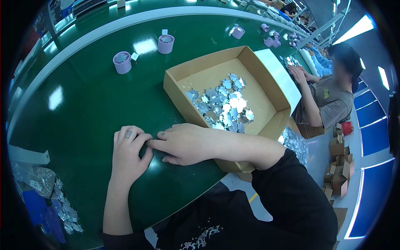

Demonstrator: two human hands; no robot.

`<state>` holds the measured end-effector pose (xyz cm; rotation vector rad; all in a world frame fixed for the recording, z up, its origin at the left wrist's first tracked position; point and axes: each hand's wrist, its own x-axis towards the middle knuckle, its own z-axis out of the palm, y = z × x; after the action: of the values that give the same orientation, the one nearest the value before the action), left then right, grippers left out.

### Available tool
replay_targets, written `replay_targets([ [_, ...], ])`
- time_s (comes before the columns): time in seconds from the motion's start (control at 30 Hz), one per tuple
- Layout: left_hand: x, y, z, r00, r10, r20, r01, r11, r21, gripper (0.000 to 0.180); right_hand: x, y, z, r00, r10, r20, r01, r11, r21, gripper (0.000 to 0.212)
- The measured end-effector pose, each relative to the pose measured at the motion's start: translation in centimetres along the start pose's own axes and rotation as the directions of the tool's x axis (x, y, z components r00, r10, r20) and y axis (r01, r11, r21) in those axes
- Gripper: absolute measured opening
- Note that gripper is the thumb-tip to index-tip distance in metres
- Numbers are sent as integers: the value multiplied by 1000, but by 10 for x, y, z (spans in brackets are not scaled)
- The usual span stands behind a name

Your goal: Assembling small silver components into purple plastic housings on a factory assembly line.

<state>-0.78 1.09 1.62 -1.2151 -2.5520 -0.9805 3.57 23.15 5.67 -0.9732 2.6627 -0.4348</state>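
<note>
My left hand [130, 148] and my right hand [183, 143] meet low over the green table. Their fingers are bent, and the fingertips come together between them. Whatever they pinch there is hidden or too small to make out. A small grey patch shows on a left finger, and another on a right finger. My right forearm passes over the near edge of a shallow cardboard box [186, 100]. Inside the box lies a loose heap of shiny silver star-edged metal pieces [225, 102].
Pale purple cylinders [122, 63] with white tags stand farther back on the green table [83, 100]. At the left edge lie a clear bag [43, 179] and more silver pieces [66, 210]. To the right a co-worker [329, 96] handles similar pieces. Cardboard boxes [341, 177] stand beyond.
</note>
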Motion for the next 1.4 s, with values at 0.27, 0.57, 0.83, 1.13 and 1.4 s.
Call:
replay_targets([
  [0.27,0,0,0,1000,3,-2,-3,1000,-3,19,1,0,0,1000,3,10,-3,1000,4,54],
  [0.57,0,0,0,1000,2,-3,-2,1000,0,20,1,0,0,1000,9,14,-9,1000,2,55],
  [0.83,0,1,0,1000,8,-14,-8,1000,-10,22,2,0,-1,999,28,47,-28,1000,11,54],
  [1.13,0,0,0,1000,10,-21,-10,1000,-9,22,2,-1,-2,998,25,53,-25,1000,7,54],
  [1.4,1,0,1,1000,8,-17,-9,1000,-15,22,2,1,0,999,15,30,-15,1000,19,54],
])
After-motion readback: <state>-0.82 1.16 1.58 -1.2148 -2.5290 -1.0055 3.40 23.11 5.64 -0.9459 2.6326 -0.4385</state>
